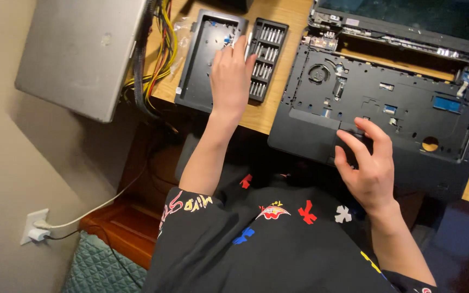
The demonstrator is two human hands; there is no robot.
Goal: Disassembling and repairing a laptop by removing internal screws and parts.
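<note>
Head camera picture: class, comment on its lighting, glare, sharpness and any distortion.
Head view: warm indoor light falls evenly on the wooden desk and the opened laptop base; the area under the desk is deep in shadow; mild sheen on the grey metal case; left hand over the bit tray and right hand look slightly soft; wide-angle tilt skews the edges.

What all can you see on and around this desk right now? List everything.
laptop base: one, black, keyboard removed, right side of desk, front edge overhanging
laptop screen: one, dark, top right
bit set: one, black tray of silver bits, desk centre
case lid: one, dark grey, left of the bit set
desk: one, light wood
computer case: one, grey, upper left
cables: a bundle, yellow and black, beside the computer case
wall socket: one, white, two plugs in, lower left
left hand: over the case lid and bit set
right hand: on the laptop base's front edge
</note>
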